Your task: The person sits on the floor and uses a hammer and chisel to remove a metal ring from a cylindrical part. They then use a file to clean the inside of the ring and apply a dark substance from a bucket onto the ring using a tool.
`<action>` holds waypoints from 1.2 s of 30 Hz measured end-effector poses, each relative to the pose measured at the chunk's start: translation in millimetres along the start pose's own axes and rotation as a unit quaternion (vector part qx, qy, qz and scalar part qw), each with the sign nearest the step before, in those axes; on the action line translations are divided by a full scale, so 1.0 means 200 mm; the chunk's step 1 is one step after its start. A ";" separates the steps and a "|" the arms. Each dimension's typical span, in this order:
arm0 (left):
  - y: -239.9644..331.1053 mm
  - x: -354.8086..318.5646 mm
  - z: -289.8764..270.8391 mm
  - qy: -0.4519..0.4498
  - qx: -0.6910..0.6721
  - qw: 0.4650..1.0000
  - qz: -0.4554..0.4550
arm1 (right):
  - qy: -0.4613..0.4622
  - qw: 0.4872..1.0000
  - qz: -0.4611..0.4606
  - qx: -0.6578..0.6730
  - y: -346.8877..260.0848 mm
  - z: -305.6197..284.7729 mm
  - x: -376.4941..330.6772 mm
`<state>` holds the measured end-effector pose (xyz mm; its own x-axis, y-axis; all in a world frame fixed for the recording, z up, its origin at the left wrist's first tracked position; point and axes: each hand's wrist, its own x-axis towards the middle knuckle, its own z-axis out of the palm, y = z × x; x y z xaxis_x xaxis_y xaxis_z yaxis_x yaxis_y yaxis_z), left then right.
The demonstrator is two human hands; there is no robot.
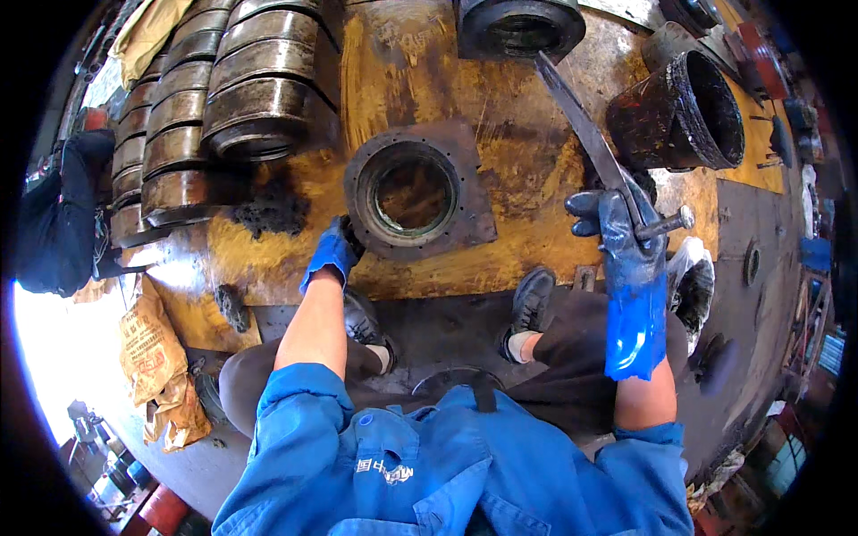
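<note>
A greasy round flange on a square metal base [474, 204], with a wide central opening, lies on the worn yellow board before me. My left hand [332, 253], in a blue glove with dark fingers, is closed at the near left edge of the flange. Raised to the right of it, my right hand [623, 237] in a stained blue glove is closed on a long flat steel blade [579, 116], its tip pointing away and leftward. A bolt-like rod [666, 223] with a round head sticks out sideways from the same hand; whether it joins the blade is unclear.
Rows of greasy metal cylinders [268, 67] stand at far left. A tarred black bucket [675, 112] lies tipped at right, and another thick ring part [521, 29] sits at the far edge. A brown paper sack [154, 353] is at left, a person's dark trousers [64, 214] beyond.
</note>
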<state>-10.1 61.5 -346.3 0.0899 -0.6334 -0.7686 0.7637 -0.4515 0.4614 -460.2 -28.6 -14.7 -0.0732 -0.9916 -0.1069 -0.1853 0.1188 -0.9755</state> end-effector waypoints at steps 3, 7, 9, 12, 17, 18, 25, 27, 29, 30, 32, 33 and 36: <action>-0.02 -0.02 0.06 0.066 0.739 0.627 0.237 | -0.001 0.999 0.032 -0.002 0.04 0.03 0.01; 0.04 -0.10 0.22 0.023 0.737 0.643 0.206 | 0.000 0.999 0.050 -0.002 0.06 0.03 0.04; 0.07 -0.15 0.29 0.010 0.704 0.686 0.182 | -0.002 0.998 0.057 0.003 0.05 0.02 0.05; 0.06 -0.20 0.40 0.042 0.475 0.874 0.090 | -0.007 0.998 0.063 0.009 0.04 0.00 0.04; 0.09 -0.59 1.04 0.169 0.630 0.758 0.025 | -0.007 0.998 0.059 0.023 0.04 -0.04 0.05; 0.06 -0.55 0.96 0.139 0.606 0.778 0.089 | -0.005 0.998 0.053 0.023 0.02 -0.05 0.04; -0.08 -0.54 0.87 0.078 0.230 0.958 0.151 | -0.012 0.998 0.016 0.055 -0.01 -0.11 0.02; -0.07 -0.62 1.03 0.096 0.181 0.967 0.153 | -0.013 0.998 0.007 0.068 -0.02 -0.13 0.02; -0.06 -0.68 1.12 0.078 0.175 0.966 0.173 | -0.011 0.996 -0.002 0.087 -0.01 -0.14 0.03; -0.07 -0.71 1.13 0.052 0.194 0.961 0.191 | 0.004 0.992 -0.027 0.126 0.04 -0.13 0.04; -0.08 -0.74 1.13 0.004 0.246 0.941 0.232 | -0.011 0.983 -0.017 0.182 0.11 -0.14 0.06; -0.08 -0.75 1.13 -0.019 0.279 0.926 0.254 | -0.007 0.985 -0.025 0.172 0.12 -0.13 0.06; -0.08 -0.79 1.18 -0.035 0.288 0.917 0.273 | 0.001 0.988 -0.039 0.151 0.14 -0.10 0.05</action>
<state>-187.4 21.1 -128.4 0.3019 -0.8938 -0.3316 0.1509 -0.2987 0.9423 -486.3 -34.6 -38.6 -0.0713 -0.9970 -0.0295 0.1110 0.0214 -0.9936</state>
